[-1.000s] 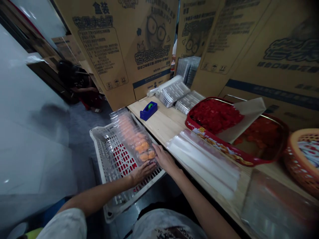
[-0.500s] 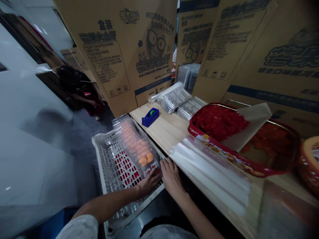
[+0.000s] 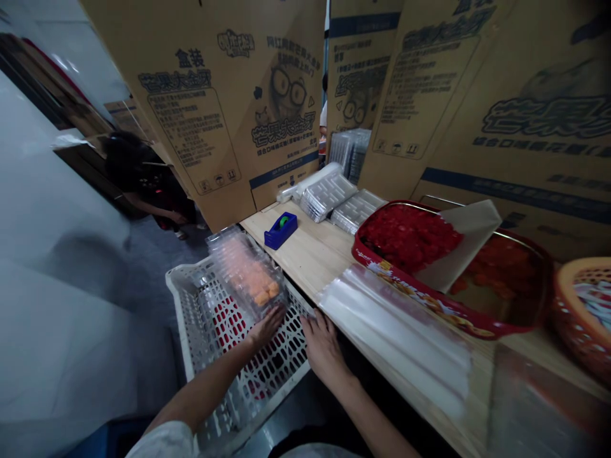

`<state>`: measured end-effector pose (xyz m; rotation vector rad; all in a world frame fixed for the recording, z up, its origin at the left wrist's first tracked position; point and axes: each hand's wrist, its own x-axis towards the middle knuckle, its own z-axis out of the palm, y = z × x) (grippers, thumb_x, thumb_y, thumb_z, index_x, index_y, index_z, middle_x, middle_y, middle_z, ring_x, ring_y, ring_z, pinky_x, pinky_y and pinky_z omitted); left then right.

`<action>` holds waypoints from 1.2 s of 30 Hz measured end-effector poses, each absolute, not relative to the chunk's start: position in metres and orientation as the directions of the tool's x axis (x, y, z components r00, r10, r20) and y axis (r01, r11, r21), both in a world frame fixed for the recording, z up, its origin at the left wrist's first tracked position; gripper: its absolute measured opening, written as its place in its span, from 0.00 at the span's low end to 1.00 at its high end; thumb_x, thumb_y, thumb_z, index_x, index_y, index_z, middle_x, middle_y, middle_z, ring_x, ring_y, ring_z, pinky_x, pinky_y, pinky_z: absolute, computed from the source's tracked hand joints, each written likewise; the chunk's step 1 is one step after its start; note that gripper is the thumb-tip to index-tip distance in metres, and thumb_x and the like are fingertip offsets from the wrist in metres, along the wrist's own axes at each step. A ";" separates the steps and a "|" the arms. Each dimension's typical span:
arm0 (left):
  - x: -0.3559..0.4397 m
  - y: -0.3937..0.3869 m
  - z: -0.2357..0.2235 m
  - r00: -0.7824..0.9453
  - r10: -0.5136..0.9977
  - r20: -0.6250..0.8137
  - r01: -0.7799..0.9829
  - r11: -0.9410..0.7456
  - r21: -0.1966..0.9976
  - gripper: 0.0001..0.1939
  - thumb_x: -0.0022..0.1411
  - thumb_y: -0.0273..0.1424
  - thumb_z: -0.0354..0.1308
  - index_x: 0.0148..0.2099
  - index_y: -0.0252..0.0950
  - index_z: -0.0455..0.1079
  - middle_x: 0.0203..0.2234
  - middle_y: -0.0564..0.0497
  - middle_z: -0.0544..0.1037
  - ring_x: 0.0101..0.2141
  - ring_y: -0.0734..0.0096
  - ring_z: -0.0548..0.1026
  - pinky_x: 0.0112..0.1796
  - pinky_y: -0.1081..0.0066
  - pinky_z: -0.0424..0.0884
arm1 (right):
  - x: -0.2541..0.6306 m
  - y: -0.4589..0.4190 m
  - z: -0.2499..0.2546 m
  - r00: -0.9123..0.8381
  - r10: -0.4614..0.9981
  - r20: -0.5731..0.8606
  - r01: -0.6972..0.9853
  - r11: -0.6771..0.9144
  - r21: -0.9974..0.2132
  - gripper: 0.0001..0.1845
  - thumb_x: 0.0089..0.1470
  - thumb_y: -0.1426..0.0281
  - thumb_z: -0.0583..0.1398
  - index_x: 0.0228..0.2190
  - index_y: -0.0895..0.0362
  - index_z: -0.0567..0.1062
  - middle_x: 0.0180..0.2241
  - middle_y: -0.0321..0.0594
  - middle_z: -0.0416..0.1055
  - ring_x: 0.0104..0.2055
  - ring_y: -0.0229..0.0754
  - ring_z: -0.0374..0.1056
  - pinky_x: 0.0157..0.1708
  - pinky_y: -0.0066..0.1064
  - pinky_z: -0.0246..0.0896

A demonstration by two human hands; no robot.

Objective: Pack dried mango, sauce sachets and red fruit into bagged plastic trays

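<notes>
A clear plastic clamshell pack [image 3: 245, 273] of orange pieces lies in a white plastic crate [image 3: 191, 318], whose base shows a red lining through its holes. My left hand [image 3: 266, 326] is flat and open inside the crate, fingertips at or just short of the pack's near end. My right hand [image 3: 323, 348] is open and palm down at the wooden table's edge beside the crate, holding nothing. A stack of clear plastic sleeves [image 3: 391, 337] lies just beyond it on the table.
The pine table [image 3: 305, 254] holds a blue tape dispenser [image 3: 280, 230], stacked clear trays [image 3: 329, 197], a red tray of red pieces [image 3: 405, 238] with parchment paper [image 3: 470, 242], and a wicker basket [image 3: 585, 312]. Tall cardboard cartons [image 3: 191, 114] stand behind. A person [image 3: 143, 181] stands back left.
The pack has slid farther along the crate, away from me. My hands have come off it and drawn back, the left lying lower in the crate and the right at the table edge.
</notes>
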<state>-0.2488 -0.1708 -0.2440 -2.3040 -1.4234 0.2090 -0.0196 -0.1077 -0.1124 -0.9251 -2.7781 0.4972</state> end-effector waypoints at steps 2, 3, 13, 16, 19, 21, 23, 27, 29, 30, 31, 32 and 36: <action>-0.253 -0.167 -0.246 0.440 0.893 0.100 0.836 -0.366 -0.408 0.26 0.53 0.23 0.47 0.56 0.33 0.64 0.54 0.42 0.67 0.60 0.62 0.53 0.59 0.58 0.48 | -0.019 -0.108 -0.113 -0.797 0.601 0.058 0.544 0.756 -0.363 0.29 0.48 0.77 0.52 0.53 0.63 0.62 0.52 0.49 0.64 0.60 0.55 0.45 0.58 0.45 0.36; -0.253 -0.167 -0.246 0.431 0.897 0.102 0.843 -0.360 -0.400 0.26 0.53 0.23 0.47 0.56 0.32 0.64 0.54 0.42 0.67 0.59 0.62 0.54 0.59 0.57 0.47 | -0.019 -0.108 -0.113 -0.798 0.600 0.062 0.542 0.759 -0.361 0.28 0.48 0.77 0.52 0.53 0.63 0.63 0.51 0.49 0.65 0.60 0.55 0.45 0.58 0.45 0.36; -0.240 -0.176 -0.240 0.454 0.889 0.065 0.848 -0.408 -0.338 0.25 0.56 0.24 0.45 0.57 0.31 0.61 0.53 0.42 0.69 0.58 0.65 0.58 0.59 0.61 0.46 | -0.020 -0.108 -0.114 -0.804 0.590 0.074 0.535 0.773 -0.341 0.27 0.48 0.74 0.54 0.52 0.65 0.65 0.50 0.52 0.65 0.60 0.56 0.45 0.58 0.45 0.35; -0.242 -0.168 -0.242 0.400 0.914 0.067 0.874 -0.358 -0.328 0.25 0.57 0.24 0.45 0.57 0.29 0.61 0.51 0.39 0.70 0.56 0.60 0.60 0.58 0.57 0.47 | -0.019 -0.108 -0.111 -0.811 0.582 0.057 0.535 0.777 -0.332 0.26 0.49 0.74 0.53 0.51 0.65 0.65 0.50 0.51 0.65 0.60 0.56 0.45 0.58 0.45 0.35; -0.243 -0.160 -0.241 0.374 0.926 0.059 0.889 -0.340 -0.305 0.25 0.57 0.24 0.45 0.57 0.31 0.62 0.51 0.40 0.70 0.55 0.59 0.61 0.58 0.56 0.47 | -0.019 -0.107 -0.109 -0.816 0.576 0.051 0.531 0.782 -0.326 0.26 0.48 0.74 0.53 0.51 0.66 0.66 0.49 0.53 0.66 0.60 0.56 0.45 0.58 0.45 0.35; -0.241 -0.159 -0.237 0.375 0.926 0.049 0.891 -0.346 -0.293 0.23 0.57 0.23 0.47 0.55 0.29 0.64 0.50 0.38 0.70 0.55 0.59 0.63 0.57 0.57 0.49 | -0.018 -0.107 -0.107 -0.818 0.573 0.053 0.529 0.785 -0.324 0.25 0.48 0.73 0.54 0.50 0.66 0.66 0.49 0.53 0.66 0.60 0.56 0.45 0.58 0.46 0.34; -0.240 -0.162 -0.232 0.397 0.917 0.035 0.884 -0.372 -0.284 0.20 0.57 0.23 0.47 0.53 0.28 0.66 0.50 0.38 0.71 0.54 0.59 0.63 0.57 0.58 0.50 | -0.018 -0.107 -0.106 -0.817 0.574 0.059 0.529 0.786 -0.319 0.24 0.48 0.73 0.54 0.49 0.65 0.68 0.48 0.53 0.67 0.60 0.55 0.45 0.58 0.46 0.35; -0.240 -0.174 -0.218 0.460 0.888 0.003 0.858 -0.443 -0.260 0.16 0.59 0.24 0.48 0.48 0.31 0.69 0.46 0.43 0.74 0.53 0.62 0.65 0.56 0.58 0.51 | -0.021 -0.111 -0.102 -0.808 0.588 0.040 0.553 0.779 -0.296 0.19 0.51 0.75 0.52 0.45 0.65 0.71 0.47 0.55 0.68 0.61 0.56 0.46 0.58 0.47 0.36; -0.240 -0.177 -0.212 0.472 0.882 -0.005 0.855 -0.459 -0.241 0.14 0.60 0.24 0.48 0.46 0.32 0.70 0.43 0.44 0.75 0.51 0.63 0.66 0.56 0.58 0.52 | -0.024 -0.115 -0.102 -0.797 0.602 0.036 0.571 0.773 -0.277 0.17 0.53 0.77 0.50 0.42 0.65 0.73 0.48 0.56 0.67 0.61 0.55 0.46 0.58 0.48 0.36; -0.239 -0.178 -0.211 0.471 0.882 -0.007 0.858 -0.460 -0.229 0.13 0.61 0.24 0.48 0.45 0.32 0.71 0.42 0.44 0.75 0.50 0.63 0.67 0.55 0.58 0.53 | -0.026 -0.116 -0.102 -0.793 0.608 0.042 0.577 0.771 -0.269 0.17 0.54 0.78 0.49 0.42 0.64 0.73 0.49 0.55 0.66 0.61 0.55 0.46 0.57 0.49 0.35; -0.239 -0.178 -0.209 0.467 0.884 -0.009 0.863 -0.458 -0.216 0.13 0.61 0.25 0.48 0.44 0.32 0.71 0.41 0.43 0.75 0.50 0.64 0.67 0.54 0.58 0.54 | -0.027 -0.117 -0.102 -0.790 0.611 0.049 0.580 0.771 -0.262 0.18 0.54 0.78 0.48 0.41 0.64 0.73 0.50 0.55 0.65 0.61 0.54 0.46 0.57 0.50 0.35; -0.238 -0.179 -0.209 0.461 0.887 -0.012 0.868 -0.454 -0.201 0.12 0.61 0.25 0.48 0.42 0.32 0.71 0.39 0.43 0.76 0.49 0.64 0.67 0.53 0.59 0.55 | -0.029 -0.118 -0.103 -0.789 0.611 0.055 0.581 0.773 -0.256 0.18 0.55 0.79 0.47 0.42 0.63 0.73 0.51 0.54 0.64 0.61 0.53 0.46 0.57 0.50 0.35; -0.233 -0.184 -0.209 0.414 0.910 -0.026 0.901 -0.414 -0.129 0.10 0.62 0.26 0.48 0.39 0.33 0.71 0.37 0.45 0.75 0.46 0.66 0.69 0.49 0.62 0.61 | -0.031 -0.120 -0.103 -0.787 0.617 0.028 0.597 0.772 -0.216 0.19 0.56 0.79 0.46 0.43 0.63 0.73 0.52 0.54 0.64 0.61 0.52 0.47 0.57 0.52 0.34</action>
